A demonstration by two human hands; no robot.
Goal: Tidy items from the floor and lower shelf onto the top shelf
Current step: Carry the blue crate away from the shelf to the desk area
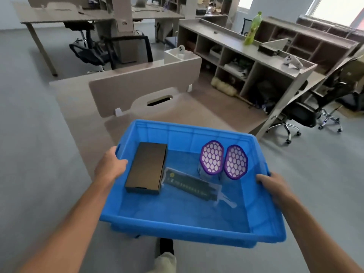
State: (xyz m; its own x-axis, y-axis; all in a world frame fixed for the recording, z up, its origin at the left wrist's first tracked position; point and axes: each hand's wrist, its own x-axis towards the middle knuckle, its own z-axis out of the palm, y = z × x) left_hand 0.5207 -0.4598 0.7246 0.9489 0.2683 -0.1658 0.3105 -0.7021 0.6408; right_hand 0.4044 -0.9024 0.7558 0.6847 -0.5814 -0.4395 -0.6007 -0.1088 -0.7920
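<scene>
A blue plastic bin (177,229) hangs in the air in front of me, carried by both hands. My left hand (109,166) grips its left rim and my right hand (272,185) grips its right rim. Inside lie a black rectangular box (146,170) at the left, a dark flat item in a clear bag (194,187) in the middle, and two purple honeycomb-topped containers (211,157) (235,162) at the right. The shelf unit (246,50) stands ahead to the right, its top surface holding a green bottle (253,28).
A low beige desk with a divider panel (141,89) is right beyond the bin. Black office chairs (307,113) stand at the right, another (126,50) behind the desk. White controllers (293,62) and a dark flat stack (268,49) sit on the shelf top. Grey floor on the left.
</scene>
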